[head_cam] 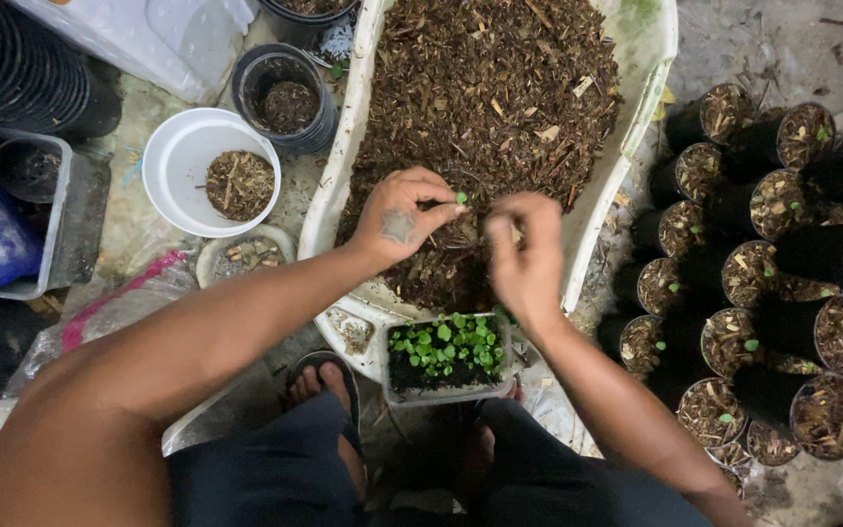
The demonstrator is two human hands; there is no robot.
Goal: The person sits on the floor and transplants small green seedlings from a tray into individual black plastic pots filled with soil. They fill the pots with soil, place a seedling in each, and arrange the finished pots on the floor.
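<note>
- Head view: a person is crouching over a large white tub (597, 210) that is holding a heap of coarse brown potting mix (485, 117).
- The left hand (404, 217) is hovering over the near end of the heap, its thumb and forefinger pinching a tiny green seedling (461, 198) (only the leaf tip is showing between the fingertips).
- The right hand (524, 259) is sitting just beside it, fingers curled in and bunched toward the left hand; whether it is gripping anything cannot be told, since the back of the hand is hiding the fingertips.
- A small clear tray of green seedlings (446, 353) is resting at the tub's near rim, just below both hands and between the person's knees.
- To the right of the tub, rows of black nursery pots (782, 283) are standing upright and packed together, filled with the same mix, several showing a small green sprout.
- To the left, a white bowl (180, 161) is holding a little dry mix, with a stack of black pots (285, 98) just behind it and a smaller dish (244, 256) in front.
- A sandalled foot (322, 385) is showing beneath the left forearm.
</note>
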